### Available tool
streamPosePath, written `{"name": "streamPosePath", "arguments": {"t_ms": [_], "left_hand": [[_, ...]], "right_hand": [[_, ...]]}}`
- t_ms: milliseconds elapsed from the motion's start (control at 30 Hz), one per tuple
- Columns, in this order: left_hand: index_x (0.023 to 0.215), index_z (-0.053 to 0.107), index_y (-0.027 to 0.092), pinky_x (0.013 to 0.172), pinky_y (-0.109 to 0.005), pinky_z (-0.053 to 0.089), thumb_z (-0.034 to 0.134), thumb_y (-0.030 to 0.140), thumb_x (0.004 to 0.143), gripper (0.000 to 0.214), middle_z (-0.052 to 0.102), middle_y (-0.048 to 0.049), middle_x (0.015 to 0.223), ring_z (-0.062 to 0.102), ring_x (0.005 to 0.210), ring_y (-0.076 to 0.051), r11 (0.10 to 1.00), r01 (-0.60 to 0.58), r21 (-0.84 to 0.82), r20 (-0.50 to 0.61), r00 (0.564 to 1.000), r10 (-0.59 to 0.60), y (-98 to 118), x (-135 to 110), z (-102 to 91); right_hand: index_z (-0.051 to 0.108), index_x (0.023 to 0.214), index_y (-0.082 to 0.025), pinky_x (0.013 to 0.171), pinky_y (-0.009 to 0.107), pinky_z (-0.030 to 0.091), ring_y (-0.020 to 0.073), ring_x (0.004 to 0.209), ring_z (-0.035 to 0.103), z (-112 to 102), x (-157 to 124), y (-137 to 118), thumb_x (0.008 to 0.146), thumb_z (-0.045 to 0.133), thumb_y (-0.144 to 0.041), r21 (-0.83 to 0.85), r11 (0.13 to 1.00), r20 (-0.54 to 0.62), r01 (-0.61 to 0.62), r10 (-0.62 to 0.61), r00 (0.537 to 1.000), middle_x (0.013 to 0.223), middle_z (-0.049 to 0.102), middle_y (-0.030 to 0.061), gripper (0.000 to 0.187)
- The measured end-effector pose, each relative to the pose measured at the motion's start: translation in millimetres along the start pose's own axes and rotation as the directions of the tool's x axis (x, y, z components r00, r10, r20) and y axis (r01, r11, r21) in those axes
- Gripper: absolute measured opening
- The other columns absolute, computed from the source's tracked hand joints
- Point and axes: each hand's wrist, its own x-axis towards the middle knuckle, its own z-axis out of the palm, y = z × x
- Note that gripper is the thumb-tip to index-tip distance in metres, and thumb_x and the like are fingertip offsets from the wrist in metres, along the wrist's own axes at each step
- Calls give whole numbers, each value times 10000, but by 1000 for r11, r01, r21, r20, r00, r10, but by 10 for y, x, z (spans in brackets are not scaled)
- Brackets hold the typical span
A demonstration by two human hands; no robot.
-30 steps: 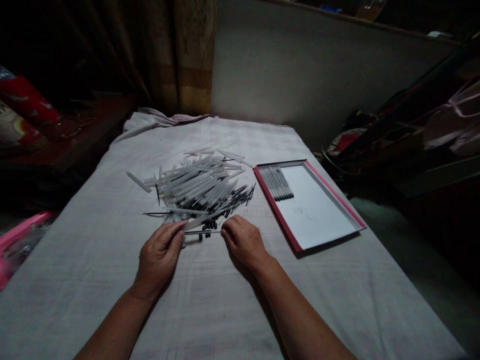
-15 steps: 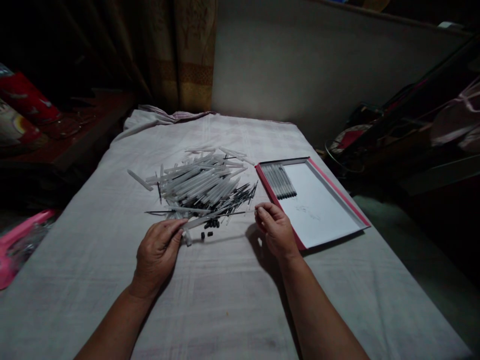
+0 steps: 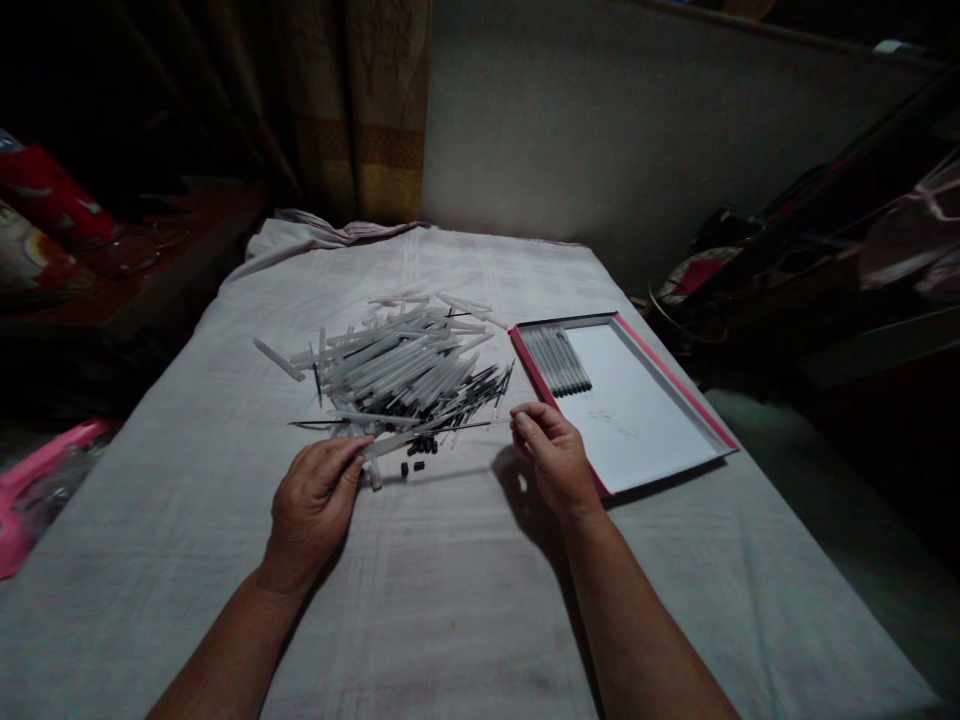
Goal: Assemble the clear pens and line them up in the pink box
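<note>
My left hand [image 3: 319, 500] is closed, pinching a translucent pen barrel [image 3: 390, 442] that points to the right. Between thumb and fingertips, my right hand [image 3: 551, 450] grips the pale end of a thin pen refill [image 3: 465, 427]; its dark length runs left toward the barrel. Whether the refill's tip is inside the barrel I cannot tell. Behind both hands lies a heap of loose pen barrels [image 3: 397, 365]. Dark refills [image 3: 480, 390] fan out at the heap's right side. A few small black caps or plugs [image 3: 418, 465] lie on the cloth just below it.
To the right sits a shallow red-edged tray [image 3: 664, 385] with a row of pens [image 3: 556, 362] along its left side. A pale cloth [image 3: 435, 600] covers the table. Beyond the left edge is a pink object [image 3: 52, 470]; a wall [image 3: 570, 130] and curtain [image 3: 386, 120] stand behind.
</note>
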Motion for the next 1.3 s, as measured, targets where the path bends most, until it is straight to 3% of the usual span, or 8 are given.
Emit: {"name": "streamPosePath", "arguments": {"t_ms": [367, 667, 767, 867, 1000, 1067, 1167, 1300], "left_hand": [[1073, 730, 250, 867, -350, 550, 554, 277, 948, 218, 751, -56, 995, 683, 925, -213, 1000, -11, 10, -3, 1000, 11, 8, 15, -6], [1124, 713, 249, 863, -379, 477, 553, 263, 954, 233, 769, -57, 988, 683, 938, -237, 969, -185, 162, 61, 982, 177, 49, 3, -18], [1116, 708, 240, 912, -401, 447, 539, 273, 965, 229, 771, -63, 990, 682, 944, -240, 956, -220, 196, 96, 974, 204, 85, -6, -8], [1118, 696, 234, 939, -401, 442, 526, 282, 971, 229, 768, -65, 992, 681, 957, -235, 955, -221, 196, 112, 973, 202, 110, -14, 4], [1116, 665, 206, 933, -397, 451, 490, 253, 983, 225, 763, -68, 995, 682, 964, -233, 962, -178, 206, 96, 982, 161, 105, -17, 4], [1107, 651, 200, 915, -394, 459, 472, 237, 988, 217, 759, -67, 990, 683, 951, -233, 965, -153, 213, 79, 987, 139, 96, -17, 3], [1109, 633, 207, 905, -385, 472, 469, 224, 987, 205, 753, -62, 1003, 684, 952, -230, 969, -142, 201, 70, 989, 131, 81, -22, 13], [1132, 613, 218, 916, -384, 489, 467, 210, 981, 210, 746, -59, 1033, 685, 965, -228, 976, -137, 171, 75, 989, 126, 62, -39, 46]], "right_hand": [[699, 764, -196, 480, 216, 361, 98, 528, 474, -5, 5, -11, 639, 804, -467, -5, 1000, 1, 10, -10, 1000, 622, 601, -22, 316], [795, 820, -203, 541, 255, 433, 115, 555, 519, 64, -74, -6, 722, 746, -374, -125, 987, 96, 100, -88, 991, 666, 665, 7, 204], [807, 891, -224, 624, 280, 497, 143, 649, 601, 193, -174, 40, 806, 674, -322, -179, 954, 217, 239, -199, 956, 773, 709, 35, 185], [779, 1068, -235, 749, 308, 530, 176, 811, 661, 348, -304, 116, 871, 601, -253, -207, 897, 383, 391, -293, 876, 872, 724, 55, 266], [551, 1416, -202, 728, 294, 534, 166, 786, 661, 466, -400, 227, 913, 538, -198, -282, 845, 490, 454, -279, 826, 957, 722, 62, 503], [586, 1359, -179, 737, 295, 529, 172, 797, 657, 491, -404, 267, 917, 539, -184, -382, 771, 517, 509, -278, 810, 973, 717, 78, 445], [706, 1124, -186, 783, 303, 512, 198, 871, 650, 538, -402, 291, 911, 589, -184, -573, 547, 592, 611, -240, 769, 969, 705, 92, 243], [723, 1000, -228, 710, 275, 482, 198, 858, 637, 637, -424, 283, 925, 631, -233, -726, 297, 617, 621, -117, 778, 943, 689, 65, 119]]}}
